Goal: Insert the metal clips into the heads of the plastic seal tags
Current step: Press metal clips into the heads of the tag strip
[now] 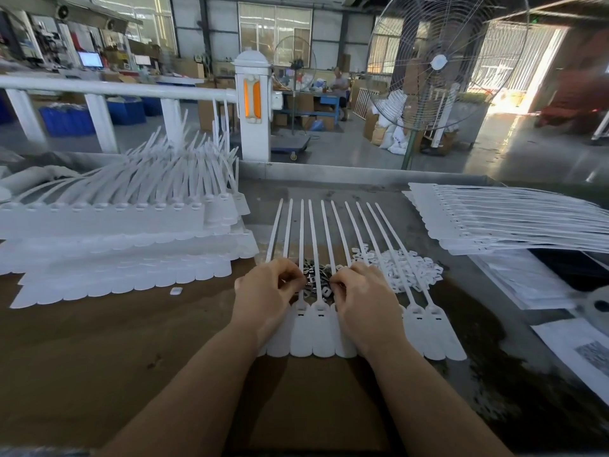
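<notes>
A joined strip of white plastic seal tags [313,334] lies flat on the brown table, flags toward me and long tails [329,232] fanning away. A pile of small metal clips [318,275] sits under the tails, between my hands. My left hand [263,298] and my right hand [361,298] rest over the tag heads with fingers curled, fingertips at the clip pile. Each seems to pinch something small, but the fingers hide what it is. The heads beneath both hands are covered.
Stacks of white tag strips [108,222] fill the left of the table. More tag strips [494,219] lie at the right, above printed sheets [540,285]. A heap of white plastic caps [405,268] lies right of the clips. A large fan [438,61] stands beyond the table.
</notes>
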`<state>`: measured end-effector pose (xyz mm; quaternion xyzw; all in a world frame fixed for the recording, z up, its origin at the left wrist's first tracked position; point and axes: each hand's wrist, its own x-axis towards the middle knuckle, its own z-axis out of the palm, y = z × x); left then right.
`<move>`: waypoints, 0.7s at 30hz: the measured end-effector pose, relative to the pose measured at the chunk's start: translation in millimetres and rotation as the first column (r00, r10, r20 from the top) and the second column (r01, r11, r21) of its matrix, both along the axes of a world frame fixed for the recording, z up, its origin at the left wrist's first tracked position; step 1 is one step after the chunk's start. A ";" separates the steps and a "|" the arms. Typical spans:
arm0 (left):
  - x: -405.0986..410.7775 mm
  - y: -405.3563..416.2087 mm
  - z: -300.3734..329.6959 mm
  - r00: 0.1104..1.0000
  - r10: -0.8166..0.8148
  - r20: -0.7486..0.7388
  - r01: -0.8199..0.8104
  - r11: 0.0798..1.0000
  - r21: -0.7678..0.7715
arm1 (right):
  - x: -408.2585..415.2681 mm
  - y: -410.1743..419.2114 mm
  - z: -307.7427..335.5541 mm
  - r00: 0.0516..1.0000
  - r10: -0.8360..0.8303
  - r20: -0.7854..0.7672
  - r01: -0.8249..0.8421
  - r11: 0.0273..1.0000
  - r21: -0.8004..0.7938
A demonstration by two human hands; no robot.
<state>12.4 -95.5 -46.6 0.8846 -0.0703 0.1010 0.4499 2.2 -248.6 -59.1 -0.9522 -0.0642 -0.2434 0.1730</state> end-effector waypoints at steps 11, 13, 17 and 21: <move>1.5 3.8 -2.8 1.000 -0.014 0.002 0.015 0.994 -0.110 | -0.7 0.2 -0.3 1.000 0.007 0.001 -0.007 1.000 0.022; 1.5 3.6 -1.4 1.000 -0.007 0.012 0.008 0.995 -0.100 | -0.6 0.0 -0.5 1.000 0.007 0.000 -0.007 1.000 0.027; 1.5 7.1 3.6 0.998 -0.044 -0.040 0.037 0.989 -0.143 | -0.1 0.2 -0.8 1.000 0.006 0.002 -0.006 1.000 0.020; 4.2 13.6 8.7 0.997 -0.049 -0.065 0.041 0.992 -0.118 | 0.7 0.7 -1.0 1.000 0.010 0.004 -0.010 1.000 0.019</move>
